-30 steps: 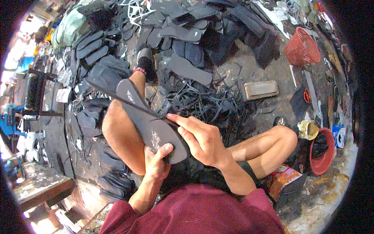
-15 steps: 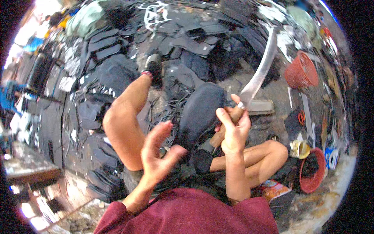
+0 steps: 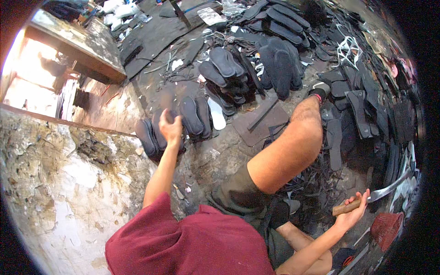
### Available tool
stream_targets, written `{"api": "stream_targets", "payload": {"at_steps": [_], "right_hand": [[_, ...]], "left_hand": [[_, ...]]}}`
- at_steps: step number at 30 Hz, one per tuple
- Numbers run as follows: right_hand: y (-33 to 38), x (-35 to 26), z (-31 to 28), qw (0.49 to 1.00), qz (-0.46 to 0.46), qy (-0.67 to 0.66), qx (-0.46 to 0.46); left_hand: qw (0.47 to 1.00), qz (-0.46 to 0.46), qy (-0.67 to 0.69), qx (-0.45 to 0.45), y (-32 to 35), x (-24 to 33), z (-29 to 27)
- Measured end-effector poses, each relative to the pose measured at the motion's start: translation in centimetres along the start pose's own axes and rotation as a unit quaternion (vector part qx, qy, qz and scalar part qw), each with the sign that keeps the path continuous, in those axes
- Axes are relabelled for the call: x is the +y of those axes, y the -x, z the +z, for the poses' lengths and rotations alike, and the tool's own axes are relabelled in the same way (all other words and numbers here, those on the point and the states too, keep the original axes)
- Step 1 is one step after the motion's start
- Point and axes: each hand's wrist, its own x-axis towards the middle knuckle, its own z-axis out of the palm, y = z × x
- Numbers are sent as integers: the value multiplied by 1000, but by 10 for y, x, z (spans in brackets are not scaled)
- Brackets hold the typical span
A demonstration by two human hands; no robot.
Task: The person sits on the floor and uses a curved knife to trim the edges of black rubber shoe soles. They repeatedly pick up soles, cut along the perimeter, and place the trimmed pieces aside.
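Far out to the left, my left hand (image 3: pixel 171 130) is over a row of black shoe soles standing on the floor by the wall. Its thumb and fingers are apart, at the top of one dark sole (image 3: pixel 159 135); whether they touch it I cannot tell. More soles flank it: one sole (image 3: pixel 145 137) on the wall side and a pair of soles (image 3: pixel 191 116) on the other. At the lower right, my right hand (image 3: pixel 352 214) is closed round the wooden handle of a knife (image 3: pixel 344 208). Its long curved blade (image 3: pixel 389 188) points away to the right.
Stacks of black soles (image 3: pixel 224 64) and a dark heap (image 3: pixel 280 64) lie farther ahead. My bent leg (image 3: pixel 288 151) crosses the middle. A red basket (image 3: pixel 386 230) stands at the lower right, near black scraps (image 3: pixel 316 192). A peeling wall (image 3: pixel 68 192) rises on the left, below a wooden bench (image 3: pixel 78 48).
My view has swung to the left. My left hand has gone from above my lap out to the soles by the wall. The knife has stayed in my right hand.
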Motion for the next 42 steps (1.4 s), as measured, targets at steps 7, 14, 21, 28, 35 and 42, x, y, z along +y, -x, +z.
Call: {"api": "stream_targets", "payload": {"at_steps": [7,14,21,28,35,42], "right_hand": [[-84,71,9,973,-24,229,-14],[-155,157,26,704,-231,667,-79],[-84,93,31,888,-261,379,3],[90,-18,23,986,-108,91,-87],[134,23,-54,964,-46,255,-62],[191,33,-72,868,-253,337,-262]], "left_hand": [[854,29,-490,-172,18,-119,-20],[967,9,-248,-65,29,-48,21],[934,135,306,-124,43,214,-22],[622,-26,579,-526,108,414,-76],[470,-164,553,-668,98,392,-81],[447,-308,370,-754,86,336,-97]]}}
